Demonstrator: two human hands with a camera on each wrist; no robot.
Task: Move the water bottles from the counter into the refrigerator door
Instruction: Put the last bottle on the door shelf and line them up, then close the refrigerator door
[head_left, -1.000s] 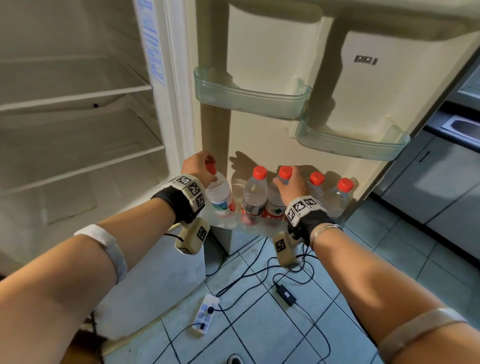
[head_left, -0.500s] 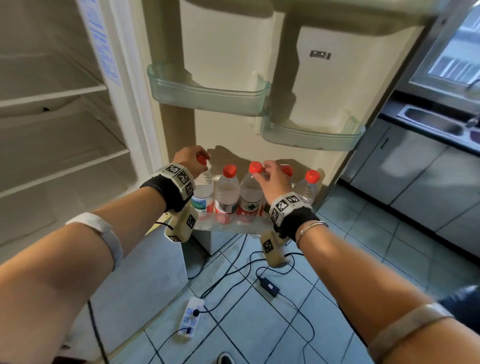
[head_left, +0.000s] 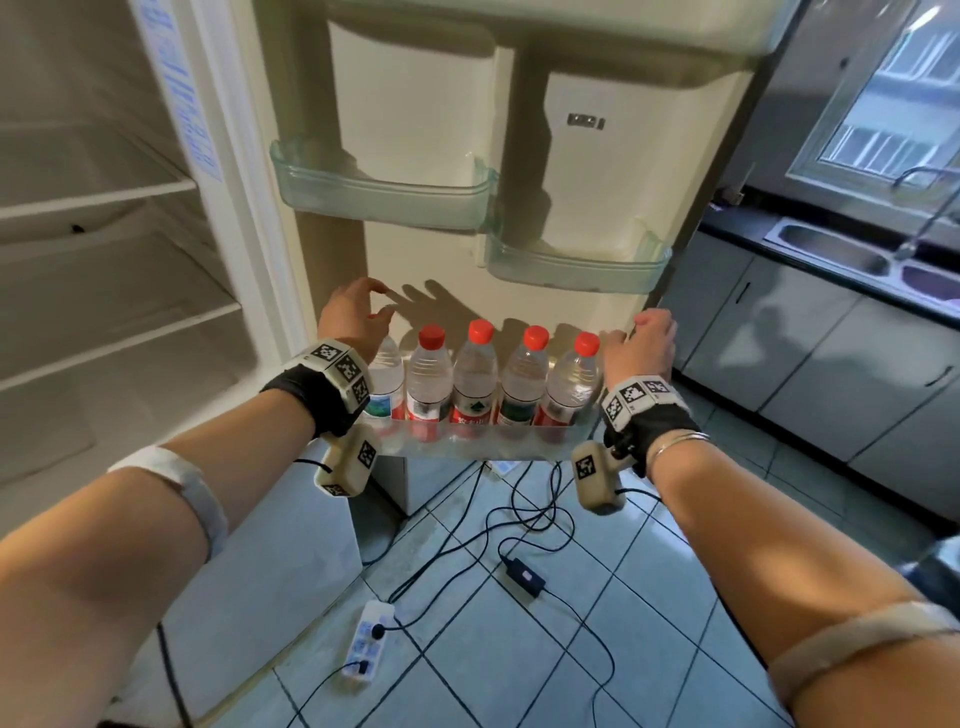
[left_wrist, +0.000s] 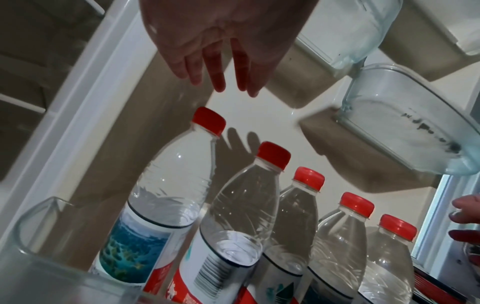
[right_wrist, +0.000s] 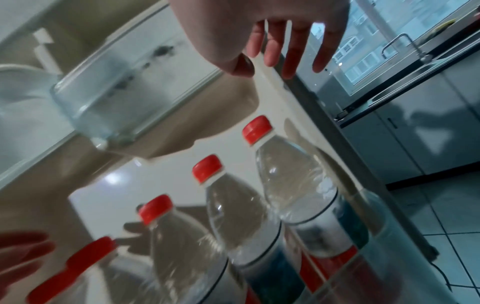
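Observation:
Several clear water bottles (head_left: 475, 379) with red caps stand upright in a row in the bottom shelf (head_left: 467, 449) of the open refrigerator door. My left hand (head_left: 363, 312) hovers open just above the leftmost bottle (left_wrist: 166, 197), fingers (left_wrist: 218, 78) straight and clear of its cap (left_wrist: 209, 121). My right hand (head_left: 641, 338) is at the right end of the row, by the door's outer edge, beside the rightmost bottle (right_wrist: 293, 174). Its fingers (right_wrist: 270, 49) hang relaxed and hold nothing.
Two bare clear door bins (head_left: 384, 192) (head_left: 576, 267) sit above the bottles. The fridge's inner shelves (head_left: 104, 208) are at the left. A counter with a steel sink (head_left: 836, 254) and grey cabinets stands at the right. A power strip (head_left: 369, 636) and cables lie on the tiled floor.
Both hands have let go of the bottle caps. The left hand has lifted above the leftmost bottle, and the right hand has moved right to the door's edge.

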